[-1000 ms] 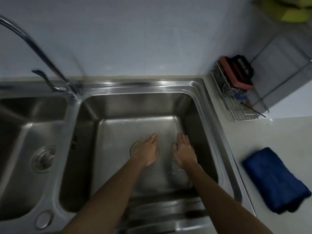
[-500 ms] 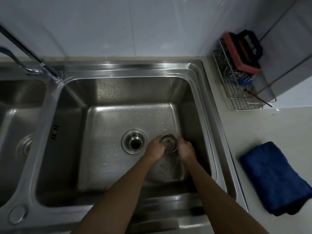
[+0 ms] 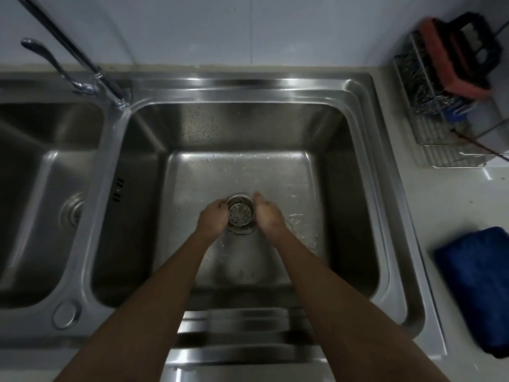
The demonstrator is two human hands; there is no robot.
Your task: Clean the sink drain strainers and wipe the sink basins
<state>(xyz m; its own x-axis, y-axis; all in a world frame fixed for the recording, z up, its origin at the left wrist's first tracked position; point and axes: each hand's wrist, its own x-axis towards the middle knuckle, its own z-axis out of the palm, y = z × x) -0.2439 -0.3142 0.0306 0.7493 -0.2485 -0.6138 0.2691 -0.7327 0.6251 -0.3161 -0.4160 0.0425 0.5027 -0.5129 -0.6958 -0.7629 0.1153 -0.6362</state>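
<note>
A round perforated metal drain strainer [image 3: 239,214] is held between both my hands in the right sink basin [image 3: 237,133]. My left hand [image 3: 212,219] grips its left side and my right hand [image 3: 269,216] cups its right side. The strainer sits directly over the drain opening [image 3: 242,230], of which only a sliver of rim shows below it. White flecks and water drops are scattered over the basin floor. The left basin [image 3: 33,166] has its own strainer [image 3: 73,209] seated in the drain.
A faucet [image 3: 82,62] with a lever handle stands at the divider between the basins. On the counter to the right lie a folded blue cloth [image 3: 479,288] and a wire rack [image 3: 440,128] holding a red-and-black scrub brush [image 3: 454,59] and steel wool.
My hands went from lying flat on the basin floor to holding the strainer. It has since moved left, from beside the open drain to over it.
</note>
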